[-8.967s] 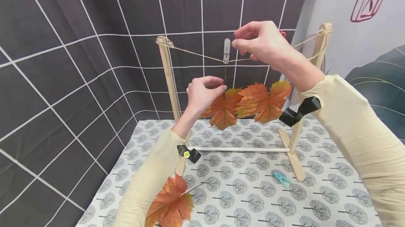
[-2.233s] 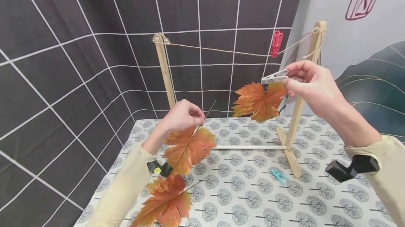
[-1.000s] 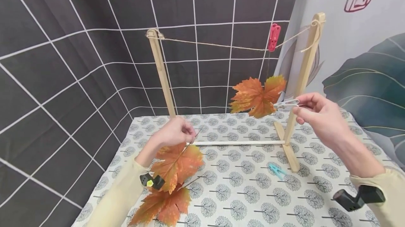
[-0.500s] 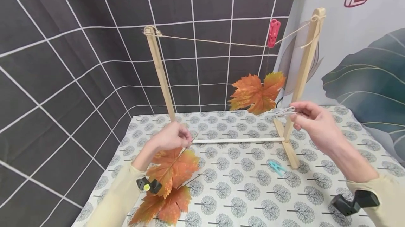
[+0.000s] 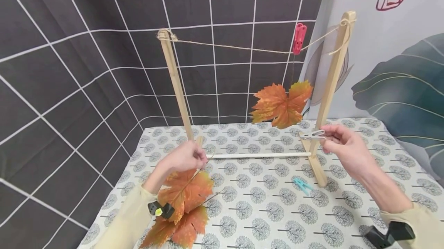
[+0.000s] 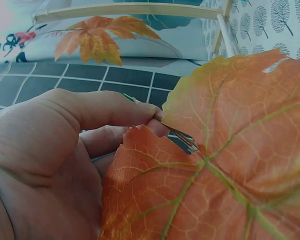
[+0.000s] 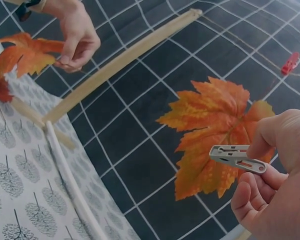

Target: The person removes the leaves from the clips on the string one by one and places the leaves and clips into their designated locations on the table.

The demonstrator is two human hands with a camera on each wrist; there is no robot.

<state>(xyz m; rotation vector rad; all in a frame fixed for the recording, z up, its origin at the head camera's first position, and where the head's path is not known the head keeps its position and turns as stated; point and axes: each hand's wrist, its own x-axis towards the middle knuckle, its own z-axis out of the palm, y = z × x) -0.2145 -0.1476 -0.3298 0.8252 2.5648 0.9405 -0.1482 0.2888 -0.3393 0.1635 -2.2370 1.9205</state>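
Observation:
My left hand (image 5: 187,155) pinches the thin stem of an orange maple leaf (image 6: 240,165) between thumb and forefinger. That leaf hangs just above a second orange leaf (image 5: 190,226) lying on the table. My right hand (image 5: 350,150) holds a white clothespin (image 7: 237,157) by its handle end, near the right post of the frame. Nothing shows between the clothespin's tips. From the twine (image 5: 239,48), a red clothespin (image 5: 300,38) holds another orange maple leaf (image 5: 282,104) by its stem.
A wooden frame has a left post (image 5: 176,87), a right post (image 5: 333,83) and a white crossbar (image 5: 258,155) low between them. A turquoise clothespin (image 5: 303,186) lies on the tree-patterned tablecloth (image 5: 263,206). Dark gridded cloth (image 5: 104,75) hangs behind.
The white clothespin has come off the twine, and the left hand's leaf has been carried down to the lower left. Lately both hands have sunk lower, the right one holding the white clothespin.

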